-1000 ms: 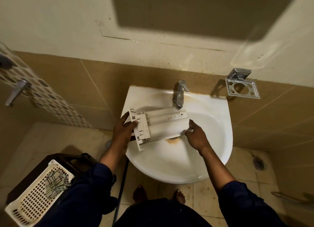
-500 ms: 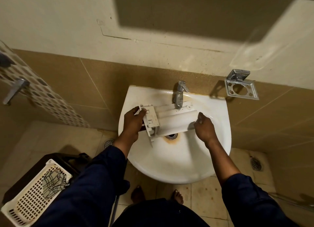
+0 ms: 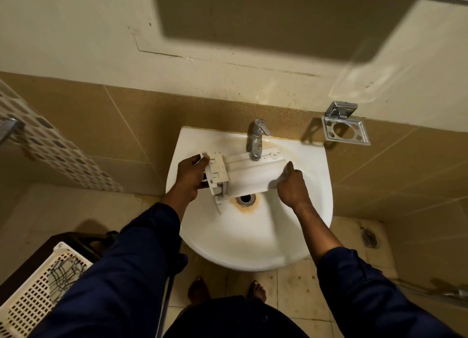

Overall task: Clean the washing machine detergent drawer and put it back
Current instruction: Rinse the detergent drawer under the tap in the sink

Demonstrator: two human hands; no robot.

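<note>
A white plastic detergent drawer (image 3: 249, 176) lies crosswise over the white sink (image 3: 253, 241), underside up, just under the metal tap (image 3: 256, 140). My left hand (image 3: 190, 177) grips its front-panel end on the left. My right hand (image 3: 291, 186) holds the drawer's right end, fingers curled round the edge. The drain (image 3: 245, 199) with a rusty ring shows just below the drawer. No water stream is visible from the tap.
A chrome holder (image 3: 345, 127) is fixed to the tiled wall right of the sink. A white plastic basket (image 3: 35, 287) stands on a dark stool at lower left. A floor drain (image 3: 369, 238) lies at the right. My bare feet stand under the sink.
Both hands have carried the drawer up and back from the middle of the sink to under the tap, levelling it out.
</note>
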